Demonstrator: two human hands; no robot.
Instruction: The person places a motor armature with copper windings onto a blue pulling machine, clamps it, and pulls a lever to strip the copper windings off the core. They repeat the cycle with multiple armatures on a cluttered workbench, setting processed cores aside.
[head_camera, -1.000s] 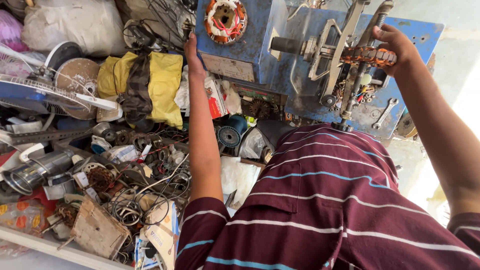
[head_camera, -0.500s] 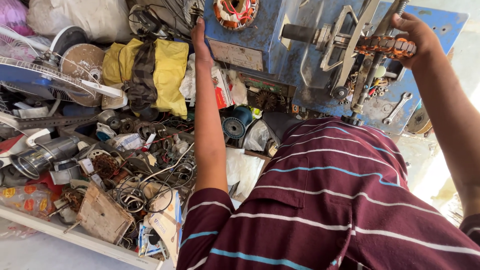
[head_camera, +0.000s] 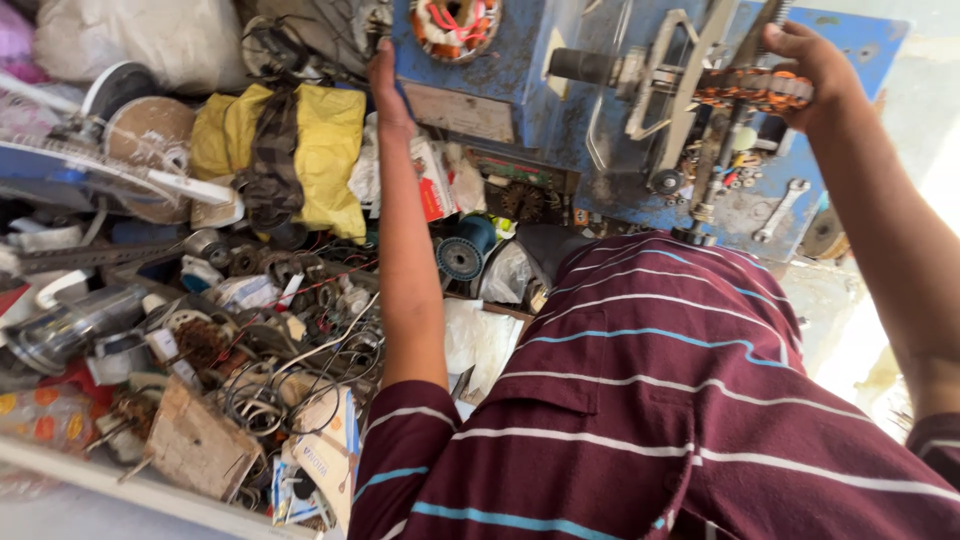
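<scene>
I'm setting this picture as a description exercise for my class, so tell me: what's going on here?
A person in a maroon striped shirt leans over a blue machine. The left hand lies flat against the machine's left edge, just below a wound copper coil fixed at the top. The right hand grips a copper-wound part on the machine's metal frame. To the left lies a heap of scrap: wires, a yellow cloth, a spool. A spanner rests on the machine.

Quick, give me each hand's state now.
Left hand: open, flat against the blue machine.
Right hand: closed on the copper-wound spindle.
</scene>
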